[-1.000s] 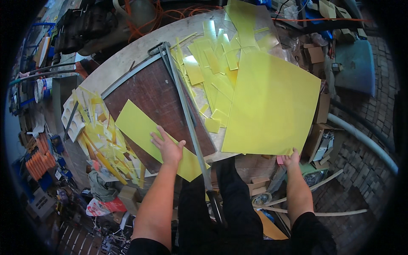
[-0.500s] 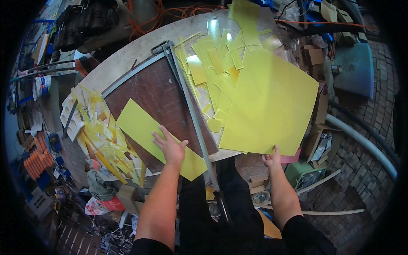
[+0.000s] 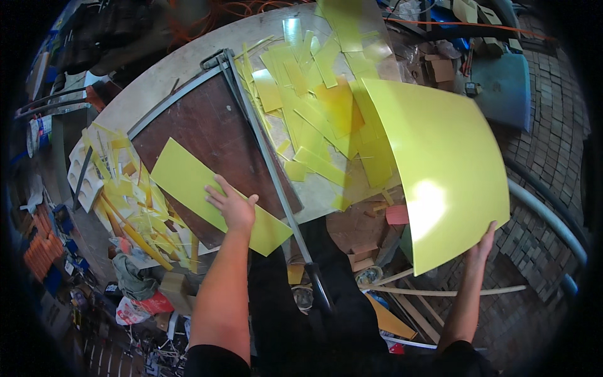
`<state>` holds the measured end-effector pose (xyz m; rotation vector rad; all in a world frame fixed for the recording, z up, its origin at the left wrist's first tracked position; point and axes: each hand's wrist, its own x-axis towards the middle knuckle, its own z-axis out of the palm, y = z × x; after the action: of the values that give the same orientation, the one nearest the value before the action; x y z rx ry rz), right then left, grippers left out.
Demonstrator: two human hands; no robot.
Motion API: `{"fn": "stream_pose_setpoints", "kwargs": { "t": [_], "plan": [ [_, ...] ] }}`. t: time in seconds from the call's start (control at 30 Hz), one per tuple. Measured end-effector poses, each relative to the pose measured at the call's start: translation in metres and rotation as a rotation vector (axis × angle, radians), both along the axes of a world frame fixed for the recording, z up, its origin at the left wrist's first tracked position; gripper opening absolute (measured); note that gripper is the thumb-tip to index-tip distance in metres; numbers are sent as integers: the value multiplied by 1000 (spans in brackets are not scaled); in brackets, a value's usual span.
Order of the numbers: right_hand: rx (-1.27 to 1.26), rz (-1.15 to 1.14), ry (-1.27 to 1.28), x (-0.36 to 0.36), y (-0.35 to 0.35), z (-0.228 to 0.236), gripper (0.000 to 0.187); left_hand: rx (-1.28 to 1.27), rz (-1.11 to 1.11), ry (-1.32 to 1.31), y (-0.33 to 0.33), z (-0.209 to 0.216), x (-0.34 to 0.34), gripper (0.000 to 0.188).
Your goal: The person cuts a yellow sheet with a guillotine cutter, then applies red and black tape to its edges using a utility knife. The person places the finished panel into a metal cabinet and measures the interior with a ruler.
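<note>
My left hand point(image 3: 232, 204) lies spread on a narrow yellow sheet point(image 3: 188, 171), which rests across the dark brown board of a guillotine cutter point(image 3: 195, 110). The cutter's long metal blade arm point(image 3: 271, 151) is down along the board's right edge, and its black handle point(image 3: 320, 286) points toward my legs. At the right, my right hand point(image 3: 482, 245) grips the lower right edge of a large yellow sheet point(image 3: 458, 144). That sheet is raised and tilted, bowing slightly, with glare on its lower part. Most of my right fingers are hidden behind it.
Several yellow offcuts point(image 3: 330, 116) cover the table right of the blade. More thin strips point(image 3: 151, 207) are heaped at the table's left. Orange cable point(image 3: 188, 28) lies behind the table. A grey pipe point(image 3: 546, 220) and brick paving point(image 3: 546, 163) are at the right.
My right hand has lifted the large sheet off the offcuts and carried it right, tilting it. More offcuts now show. My left hand remains on the narrow sheet; the whole view has shifted slightly.
</note>
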<state>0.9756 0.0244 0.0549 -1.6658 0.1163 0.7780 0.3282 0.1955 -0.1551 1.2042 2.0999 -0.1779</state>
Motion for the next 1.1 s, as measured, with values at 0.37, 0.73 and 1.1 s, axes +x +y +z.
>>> {"fn": "stream_pose_setpoints", "kwargs": {
  "t": [0.37, 0.73, 1.1],
  "plan": [
    [119, 9, -82, 8, 134, -36, 66, -21, -27, 64, 0, -4, 4, 128],
    [-6, 111, 202, -63, 176, -233, 62, -68, 24, 22, 7, 1, 2, 135],
    [-406, 216, 137, -136, 112, -310, 51, -191, 67, 59, 20, 14, 6, 127]
  ]
}}
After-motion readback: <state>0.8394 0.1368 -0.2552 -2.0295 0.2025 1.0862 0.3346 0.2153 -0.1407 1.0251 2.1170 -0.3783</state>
